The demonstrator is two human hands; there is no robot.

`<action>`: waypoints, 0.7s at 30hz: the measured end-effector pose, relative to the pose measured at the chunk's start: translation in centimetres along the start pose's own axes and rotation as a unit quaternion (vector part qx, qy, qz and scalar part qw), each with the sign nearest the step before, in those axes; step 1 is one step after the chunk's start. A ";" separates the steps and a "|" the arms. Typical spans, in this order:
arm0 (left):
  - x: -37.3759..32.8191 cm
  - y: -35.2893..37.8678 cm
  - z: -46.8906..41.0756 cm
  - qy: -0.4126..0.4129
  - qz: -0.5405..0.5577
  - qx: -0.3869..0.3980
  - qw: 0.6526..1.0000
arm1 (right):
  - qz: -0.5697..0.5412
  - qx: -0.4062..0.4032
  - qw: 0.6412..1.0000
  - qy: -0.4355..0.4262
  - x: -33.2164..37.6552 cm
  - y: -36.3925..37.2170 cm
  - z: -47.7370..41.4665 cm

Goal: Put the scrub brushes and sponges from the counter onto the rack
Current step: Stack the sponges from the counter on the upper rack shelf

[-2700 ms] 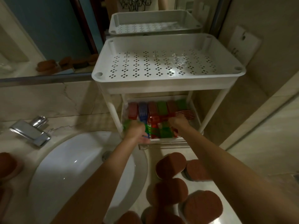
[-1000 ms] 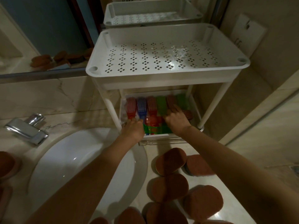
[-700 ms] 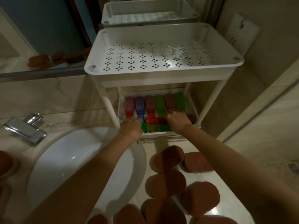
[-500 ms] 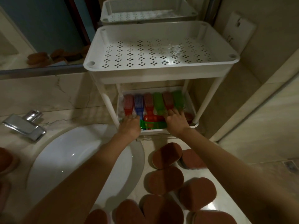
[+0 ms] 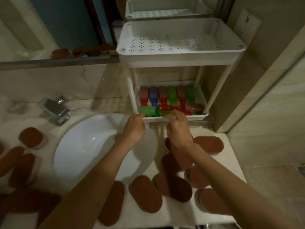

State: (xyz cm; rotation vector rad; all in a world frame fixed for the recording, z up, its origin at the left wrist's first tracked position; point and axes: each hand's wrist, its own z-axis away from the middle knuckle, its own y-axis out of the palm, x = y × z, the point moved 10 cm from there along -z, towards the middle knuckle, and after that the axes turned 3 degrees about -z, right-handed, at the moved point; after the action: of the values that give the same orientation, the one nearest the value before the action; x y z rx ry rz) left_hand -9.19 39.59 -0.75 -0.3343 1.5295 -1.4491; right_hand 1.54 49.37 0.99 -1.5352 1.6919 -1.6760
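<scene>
I am looking down at a dim bathroom: a marble table [image 5: 231, 156] with a white sink [image 5: 92, 146] set into it, a chrome faucet [image 5: 54, 109] on its far left side, and a mirror [image 5: 66, 22] on the wall behind. At the far right of the table stands a white two-tier rack [image 5: 179, 52]. Its top tray holds nothing I can see. The scrub brushes [image 5: 171, 98], red, blue and green, lie side by side in its lower tray, with a few more lying crosswise along the near rim. Brown oval sponges [image 5: 145, 194] are scattered on the table to the left and right of the sink, none on the rack.

The left hand [image 5: 134, 128] is at the near left corner of the lower tray, fingers curled under. Motion blur keeps me from telling whether they pinch the green brush there or only touch the rim. The right hand [image 5: 179, 129] hangs just beside it over the near rim, fingers loosely bent and slightly spread, with nothing in them.
</scene>
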 end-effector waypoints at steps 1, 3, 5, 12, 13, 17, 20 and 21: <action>1.0 -0.3 0.9 -0.021 0.007 -0.004 1.000 | -0.021 0.002 1.000 -0.005 1.1 0.2 1.2; 3.7 -0.5 3.5 -0.046 0.008 0.000 0.999 | -0.060 0.034 0.998 0.008 3.4 1.3 4.0; 6.4 0.3 6.3 -0.062 0.009 0.024 0.998 | -0.077 0.117 0.989 0.056 4.9 3.5 6.9; 14.7 4.5 15.6 -0.138 -0.018 0.132 0.981 | 0.043 0.248 0.957 0.144 7.5 7.4 15.9; 15.2 5.2 16.4 -0.139 -0.028 0.148 0.979 | 0.064 0.257 0.953 0.147 7.5 7.7 16.7; 16.2 6.2 18.4 -0.133 -0.080 0.167 0.974 | 0.102 0.269 0.944 0.163 7.7 8.4 18.6; 16.1 5.7 19.1 -0.137 -0.085 0.140 0.977 | 0.104 0.242 0.946 0.186 8.3 8.3 18.9; 15.9 5.5 19.3 -0.141 -0.075 0.132 0.978 | 0.103 0.234 0.947 0.196 8.6 8.3 19.0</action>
State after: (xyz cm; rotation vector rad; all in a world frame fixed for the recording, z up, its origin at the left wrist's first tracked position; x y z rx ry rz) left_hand -0.03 17.25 -9.28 -0.4803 1.0887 -1.6240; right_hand 9.90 30.28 -7.39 -0.8210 1.4066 -2.1645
